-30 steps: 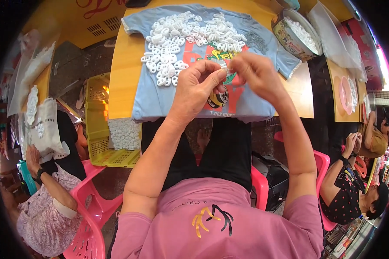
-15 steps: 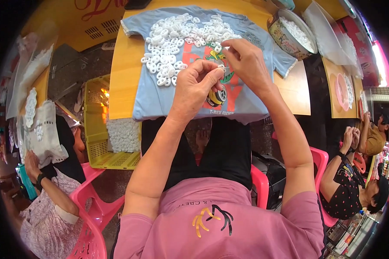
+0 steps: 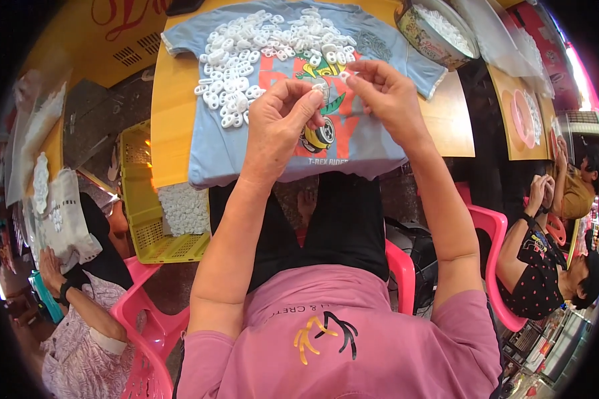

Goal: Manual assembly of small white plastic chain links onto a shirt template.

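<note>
Over a light blue printed T-shirt (image 3: 213,156) spread on the table, both my hands are raised close together. My left hand (image 3: 283,120) pinches a small white plastic piece (image 3: 319,88) between thumb and forefinger. To its right, my right hand (image 3: 389,100) has another small white piece (image 3: 344,77) at its thumb and fingertips. The fingers partly cover both pieces. Beyond them lies a loose heap of white two-holed plastic pieces (image 3: 236,56), curving from the left side of the shirt across its upper part.
A round patterned tin (image 3: 422,43) full of white pieces stands at the back right. Left of my legs is a yellow crate (image 3: 136,219) beside a clump of white pieces (image 3: 185,209). People sit on both sides, near pink chairs (image 3: 156,326). A pink basin (image 3: 522,120) rests on the right-hand table.
My hands have drawn apart a little, and a white piece now shows at the right fingertips. The whole view has shifted, so the table appears further left and higher.
</note>
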A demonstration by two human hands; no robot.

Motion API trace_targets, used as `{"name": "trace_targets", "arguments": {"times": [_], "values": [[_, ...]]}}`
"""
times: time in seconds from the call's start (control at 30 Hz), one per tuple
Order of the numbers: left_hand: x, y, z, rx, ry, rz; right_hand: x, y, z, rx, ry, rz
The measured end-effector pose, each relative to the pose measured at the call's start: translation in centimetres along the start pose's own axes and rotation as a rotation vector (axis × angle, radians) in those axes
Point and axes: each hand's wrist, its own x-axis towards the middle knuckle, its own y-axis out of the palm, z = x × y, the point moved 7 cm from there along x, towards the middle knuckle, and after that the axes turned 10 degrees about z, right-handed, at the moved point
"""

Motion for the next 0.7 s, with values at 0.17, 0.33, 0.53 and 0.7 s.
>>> {"name": "trace_targets", "arguments": {"times": [0.17,0.33,0.53,0.7], "values": [[-0.2,-0.1,0.0,-0.001,-0.011,0.003,-1.0,1.4,0.0,0.548,0.122,0.073],[-0.2,-0.1,-0.2,0.031,-0.014,-0.011,-1.6,2.6,0.5,0.672,0.135,0.079],[-0.2,0.0,-0.2,0.022,-0.011,-0.017,-1.7,3.5,1.0,0.7,0.106,0.088],[-0.2,-0.1,-0.2,0.028,-0.005,-0.014,-1.8,3.5,1.1,0.647,0.094,0.084]]}}
